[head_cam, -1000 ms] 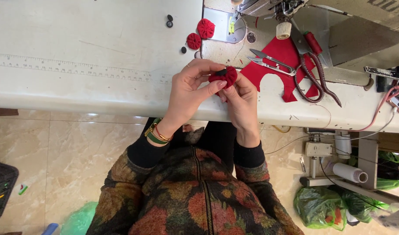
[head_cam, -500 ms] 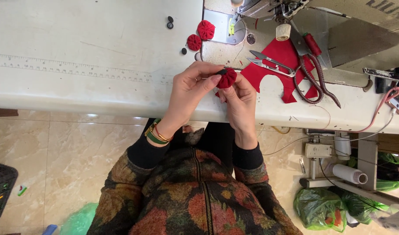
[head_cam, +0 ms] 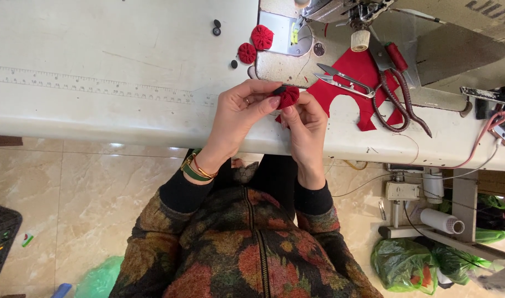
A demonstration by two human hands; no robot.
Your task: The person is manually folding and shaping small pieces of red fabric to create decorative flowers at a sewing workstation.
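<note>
Hands at frame centre, head view, both working one small red fabric puff point(head_cam: 289, 97) held just above the near edge of the white worktop point(head_cam: 98, 66). Left hand point(head_cam: 242, 113) curled around the puff from the left, thumb and fingers pinched on it. Right hand point(head_cam: 306, 122) closed on the same puff from below and right, fingertips touching it. Green and gold bracelets point(head_cam: 193, 168) on the left wrist. Dark sleeves, floral jacket at lower centre.

Upper centre: two finished red puffs point(head_cam: 256, 44) lying on the worktop, touching or nearly so, a few dark buttons point(head_cam: 216, 27) just left of them. Ruler markings run along the worktop at left. Upper right: sewing machine point(head_cam: 429, 33), flat red fabric piece point(head_cam: 363, 83) beside it, just right of the hands. Metal thread snips point(head_cam: 343, 80) lie on that fabric; scissors with dark red handles point(head_cam: 398, 99) overlap its right edge. Tan thread spool point(head_cam: 360, 40) at the machine base.

Lower right, on the floor: green plastic bags point(head_cam: 412, 265), white cone point(head_cam: 442, 221), cables. Beige tiled floor point(head_cam: 70, 187) at left.
</note>
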